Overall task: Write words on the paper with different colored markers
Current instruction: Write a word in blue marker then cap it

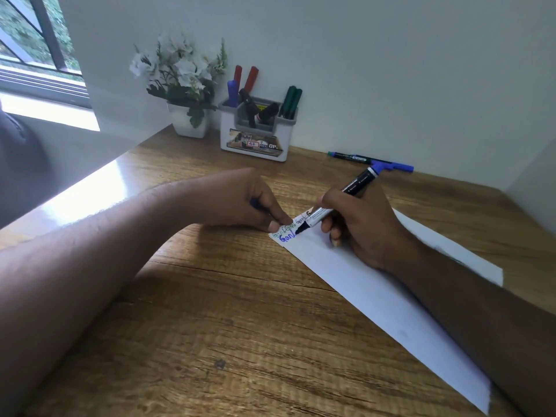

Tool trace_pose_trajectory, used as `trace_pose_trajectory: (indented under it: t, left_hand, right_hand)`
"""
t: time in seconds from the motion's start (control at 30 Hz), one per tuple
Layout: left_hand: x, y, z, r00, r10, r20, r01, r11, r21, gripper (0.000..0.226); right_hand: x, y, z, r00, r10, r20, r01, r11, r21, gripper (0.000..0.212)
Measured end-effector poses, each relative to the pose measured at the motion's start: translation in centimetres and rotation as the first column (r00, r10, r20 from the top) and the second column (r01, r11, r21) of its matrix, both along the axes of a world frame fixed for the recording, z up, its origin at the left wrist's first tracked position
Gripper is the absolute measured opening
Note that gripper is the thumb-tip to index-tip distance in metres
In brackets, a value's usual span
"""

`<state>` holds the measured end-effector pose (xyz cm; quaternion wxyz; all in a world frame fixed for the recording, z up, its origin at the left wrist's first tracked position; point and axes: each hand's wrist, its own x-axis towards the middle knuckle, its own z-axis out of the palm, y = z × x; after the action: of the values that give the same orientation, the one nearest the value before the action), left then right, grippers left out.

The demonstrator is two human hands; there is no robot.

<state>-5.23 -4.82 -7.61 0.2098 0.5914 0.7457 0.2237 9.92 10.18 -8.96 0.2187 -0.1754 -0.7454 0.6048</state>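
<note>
Right hand (pixel 358 224) grips blue marker (pixel 340 203), mid-word on paper (pixel 346 266); left hand (pixel 249 203) pins the corner, apparently clutching its cap; more letters follow.

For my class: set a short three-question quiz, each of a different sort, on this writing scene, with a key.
1. True or false: the right hand holds a marker with its tip on the paper.
2. Where do the left hand's fingertips press?
A. on the holder
B. on the paper's far corner
C. on the flower pot
3. Fill in: the newest writing, under the tip, is in ____ ink.

Key: 1 true; 2 B; 3 blue. The marker holder and flower pot stand untouched by the wall.
</note>
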Motion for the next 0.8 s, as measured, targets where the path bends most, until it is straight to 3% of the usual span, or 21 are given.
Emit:
trace_pose_trajectory:
  t: [0.17, 0.37, 0.8]
  left_hand:
    - [-0.01, 0.01, -0.03, 1.000, -0.014, 0.009, 0.014, 1.000, 0.011, 0.026]
    - [-0.05, -0.04, -0.07, 1.000, -0.005, 0.011, 0.005, 1.000, 0.010, 0.025]
    - [0.35, -0.31, 0.39, 1.000, -0.009, 0.011, 0.009, 1.000, -0.015, 0.025]
  right_hand:
    - [0.51, -0.86, 0.22, 0.982, 0.188, 0.027, -0.190, 0.971, 0.145, 0.020]
    - [0.14, 0.08, -0.14, 0.997, -0.080, -0.011, 0.080, 0.996, 0.035, 0.019]
    - [0.07, -0.15, -0.14, 1.000, -0.013, -0.019, 0.014, 0.999, 0.035, 0.020]
